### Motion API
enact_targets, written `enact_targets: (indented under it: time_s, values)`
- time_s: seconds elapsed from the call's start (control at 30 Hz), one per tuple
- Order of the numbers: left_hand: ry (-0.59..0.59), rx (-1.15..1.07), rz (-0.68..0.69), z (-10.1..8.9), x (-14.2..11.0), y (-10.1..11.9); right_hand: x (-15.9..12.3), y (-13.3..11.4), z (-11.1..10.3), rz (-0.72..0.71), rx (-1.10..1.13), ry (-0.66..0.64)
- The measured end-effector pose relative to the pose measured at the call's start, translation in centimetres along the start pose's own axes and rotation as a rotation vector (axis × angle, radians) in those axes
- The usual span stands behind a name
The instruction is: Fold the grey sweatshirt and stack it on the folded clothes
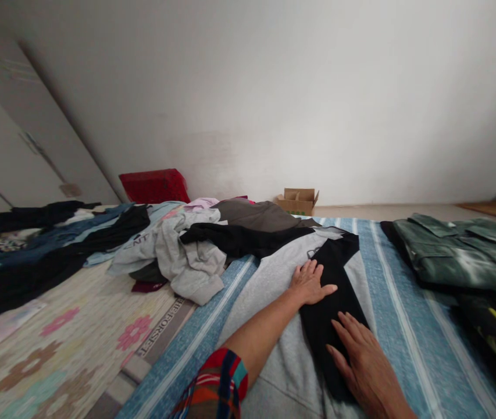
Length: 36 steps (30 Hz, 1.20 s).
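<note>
A grey sweatshirt (pixel 269 302) with black sleeves lies spread on a blue striped sheet (pixel 398 326). One black sleeve (pixel 332 267) is folded across its body, while the other (pixel 248 240) stretches out to the left. My left hand (pixel 309 283) rests flat with spread fingers on the sweatshirt's chest and the edge of the folded sleeve. Lower down, my right hand (pixel 361 358) lies along that same sleeve, its fingers extended. Neither hand grips the cloth.
A pile of loose clothes (pixel 191 250) lies left of the sweatshirt, and more garments (pixel 68 238) spread farther left over a floral mat (pixel 86 343). Folded green clothing (pixel 461 250) is stacked at right. A cardboard box (pixel 298 202) and a red case (pixel 154 186) stand by the wall.
</note>
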<state>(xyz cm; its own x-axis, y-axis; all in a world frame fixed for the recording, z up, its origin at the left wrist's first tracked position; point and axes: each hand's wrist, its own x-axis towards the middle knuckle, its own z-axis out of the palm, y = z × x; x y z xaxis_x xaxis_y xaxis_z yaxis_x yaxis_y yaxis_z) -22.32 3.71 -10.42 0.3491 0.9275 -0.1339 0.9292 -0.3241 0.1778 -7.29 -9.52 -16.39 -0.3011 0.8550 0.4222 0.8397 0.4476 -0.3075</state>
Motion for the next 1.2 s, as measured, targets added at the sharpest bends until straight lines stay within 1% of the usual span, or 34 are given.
enact_targets:
  time_s: [0.33, 0.63, 0.87, 1.2]
  values:
    - [0.021, -0.019, -0.010, 0.48, 0.27, -0.13, 0.08, -0.22, -0.34, -0.001, 0.016, 0.007]
    - [-0.004, -0.013, -0.018, 0.30, 0.24, 0.02, -0.03, 0.00, 0.04, -0.005, 0.013, 0.021]
    - [-0.008, -0.011, -0.013, 0.19, 0.12, 0.09, 0.11, -0.10, -0.25, -0.009, -0.001, -0.001]
    - [-0.009, -0.004, -0.017, 0.21, 0.08, 0.23, -0.12, -0.06, -0.14, 0.000, 0.015, 0.021]
